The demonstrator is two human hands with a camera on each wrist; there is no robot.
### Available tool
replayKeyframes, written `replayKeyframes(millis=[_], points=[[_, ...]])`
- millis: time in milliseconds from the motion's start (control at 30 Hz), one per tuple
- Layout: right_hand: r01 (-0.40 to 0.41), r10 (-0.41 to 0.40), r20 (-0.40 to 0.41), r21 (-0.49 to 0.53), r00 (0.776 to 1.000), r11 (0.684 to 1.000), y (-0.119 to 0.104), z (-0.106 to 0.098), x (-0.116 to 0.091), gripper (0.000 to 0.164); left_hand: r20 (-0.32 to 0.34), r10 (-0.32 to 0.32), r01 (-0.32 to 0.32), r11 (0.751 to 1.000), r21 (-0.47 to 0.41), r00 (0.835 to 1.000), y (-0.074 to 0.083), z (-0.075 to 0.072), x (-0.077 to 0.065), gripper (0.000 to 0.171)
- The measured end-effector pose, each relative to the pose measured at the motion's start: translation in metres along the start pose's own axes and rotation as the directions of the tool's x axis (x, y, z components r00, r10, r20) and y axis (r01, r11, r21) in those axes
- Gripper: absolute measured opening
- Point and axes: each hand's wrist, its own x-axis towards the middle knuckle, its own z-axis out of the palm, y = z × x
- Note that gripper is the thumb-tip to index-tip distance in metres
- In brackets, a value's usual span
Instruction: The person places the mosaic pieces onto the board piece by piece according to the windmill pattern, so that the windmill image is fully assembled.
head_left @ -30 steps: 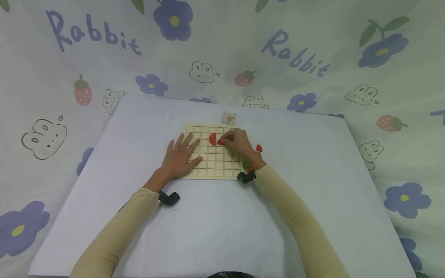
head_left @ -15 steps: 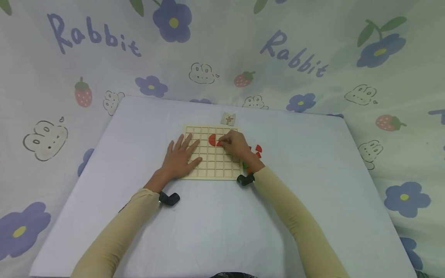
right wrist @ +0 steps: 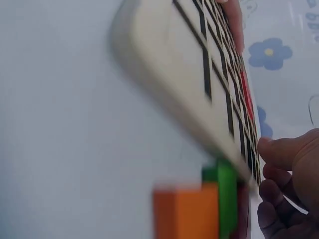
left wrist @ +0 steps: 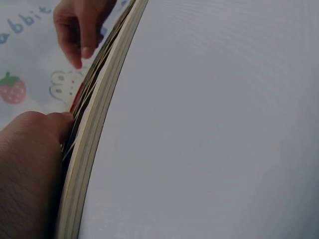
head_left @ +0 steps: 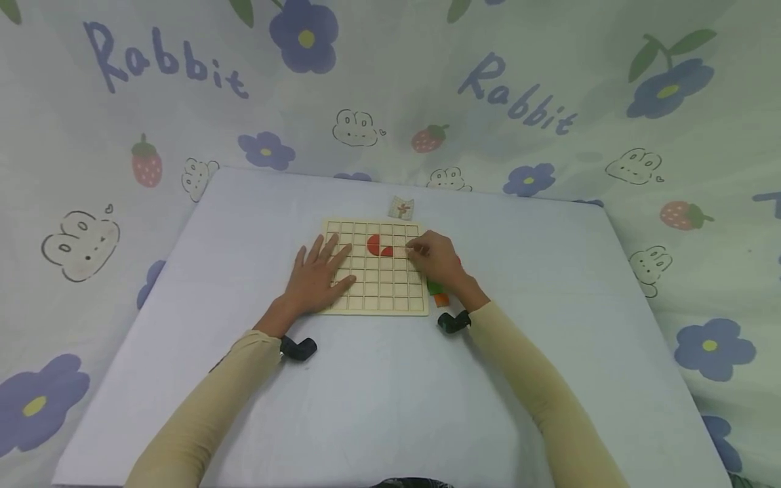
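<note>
My left hand (head_left: 312, 278) lies spread flat on the left part of a wooden grid board (head_left: 372, 295). Red curved pieces (head_left: 373, 245) sit in the upper middle cells, forming a left half disc. Against their lower right side lies a red quarter-round piece (head_left: 387, 251). My right hand (head_left: 438, 256) hovers at the board's right edge, its fingers loosely bent with nothing seen between them. In the right wrist view, the thumb (right wrist: 279, 152) and fingers of that hand are apart. Beneath it, a green block (right wrist: 227, 196) and an orange block (right wrist: 192, 211) lie beside the board.
A small card (head_left: 401, 208) with a printed grid and figure lies behind the board. A sliver of red shows past the right wrist, mostly hidden by the hand. The white tabletop (head_left: 366, 393) meets a patterned cloth backdrop (head_left: 390, 88) at its far edge.
My right hand has let go of the red quarter-round piece, which now lies on the board, and has moved right to the board's edge. The left hand stays put.
</note>
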Motion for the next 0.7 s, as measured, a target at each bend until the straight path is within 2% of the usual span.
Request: replayKeyframes(millis=[333, 533, 700], points=[[-0.16, 0.156, -0.054, -0.089, 0.986, 0.983, 0.04, -0.031, -0.033, 0.02, 0.007, -0.012, 0.012, 1.0, 0.008, 1.0, 0.0, -0.002, 0.001, 0.075], [-0.28, 0.271, -0.076, -0.154, 0.96, 0.948, 0.05, -0.043, -0.042, 0.029, 0.009, -0.01, 0.01, 1.0, 0.015, 1.0, 0.0, -0.001, 0.001, 0.076], [-0.352, 0.344, -0.076, -0.163, 0.936, 0.922, 0.049, -0.052, -0.046, 0.034, 0.01, -0.012, 0.012, 1.0, 0.004, 1.0, 0.001, 0.0, 0.001, 0.075]])
